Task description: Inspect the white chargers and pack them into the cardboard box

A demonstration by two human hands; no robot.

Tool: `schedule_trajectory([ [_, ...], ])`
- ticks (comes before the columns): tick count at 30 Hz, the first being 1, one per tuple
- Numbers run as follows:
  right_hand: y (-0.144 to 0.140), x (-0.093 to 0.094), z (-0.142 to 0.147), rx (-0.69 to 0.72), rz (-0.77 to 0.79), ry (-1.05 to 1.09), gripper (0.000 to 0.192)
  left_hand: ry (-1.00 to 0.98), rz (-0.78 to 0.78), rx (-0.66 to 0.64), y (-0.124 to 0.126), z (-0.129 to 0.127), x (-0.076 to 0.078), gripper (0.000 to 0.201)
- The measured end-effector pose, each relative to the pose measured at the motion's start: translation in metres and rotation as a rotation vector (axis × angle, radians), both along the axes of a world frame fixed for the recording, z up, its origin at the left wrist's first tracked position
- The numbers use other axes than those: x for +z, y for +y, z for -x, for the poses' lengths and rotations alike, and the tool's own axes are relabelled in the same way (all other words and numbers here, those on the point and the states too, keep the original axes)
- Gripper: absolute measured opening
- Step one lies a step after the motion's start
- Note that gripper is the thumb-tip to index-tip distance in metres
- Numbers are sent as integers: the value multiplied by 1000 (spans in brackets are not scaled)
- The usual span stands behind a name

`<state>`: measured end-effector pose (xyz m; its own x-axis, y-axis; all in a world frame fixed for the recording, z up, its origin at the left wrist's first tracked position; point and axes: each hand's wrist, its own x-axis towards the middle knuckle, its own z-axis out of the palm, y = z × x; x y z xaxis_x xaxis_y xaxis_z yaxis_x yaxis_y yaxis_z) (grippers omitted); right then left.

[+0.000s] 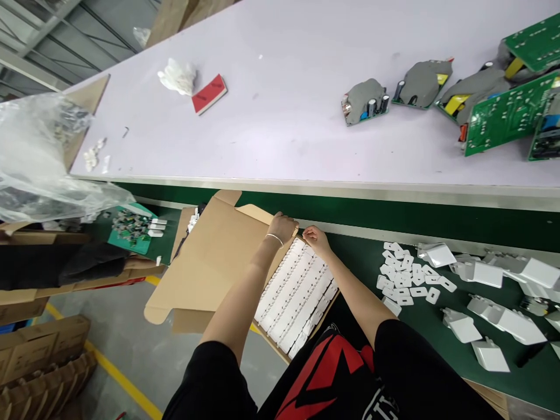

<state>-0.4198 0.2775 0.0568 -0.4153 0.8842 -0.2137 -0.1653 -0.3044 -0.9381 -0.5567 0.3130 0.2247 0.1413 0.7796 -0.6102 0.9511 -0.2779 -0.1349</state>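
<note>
From the head camera, an open cardboard box (pixel 227 256) sits at the near edge of the green counter (pixel 363 256). Rows of small white parts (pixel 297 291) fill the box side by side.

The left hand (pixel 282 226) rests on the far rim of the box, right by the raised flap. Its fingers are curled down over the rim and pressed together. A thin bracelet (pixel 275 238) goes round that wrist.

The right hand (pixel 315 238) is just beside the left one, at the far end of the white rows. Its fingers are bent and close together, touching the top of the parts. I cannot tell if they pinch one.

More loose white pieces (pixel 405 277) lie on the green counter to the right. Green circuit boards (pixel 507 114) lie far off on the pale counter.
</note>
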Motion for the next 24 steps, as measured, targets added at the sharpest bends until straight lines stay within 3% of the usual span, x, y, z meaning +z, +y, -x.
schedule_trajectory([
  [9,-10,7,36,-156,-33,-68,25,54,-30,12,0,-6,-10,31],
  [17,-9,13,36,-215,-107,-138,23,49,-20,22,1,-8,-9,26],
  [24,-3,7,37,-159,-103,-119,24,28,-23,19,1,-10,-9,29],
])
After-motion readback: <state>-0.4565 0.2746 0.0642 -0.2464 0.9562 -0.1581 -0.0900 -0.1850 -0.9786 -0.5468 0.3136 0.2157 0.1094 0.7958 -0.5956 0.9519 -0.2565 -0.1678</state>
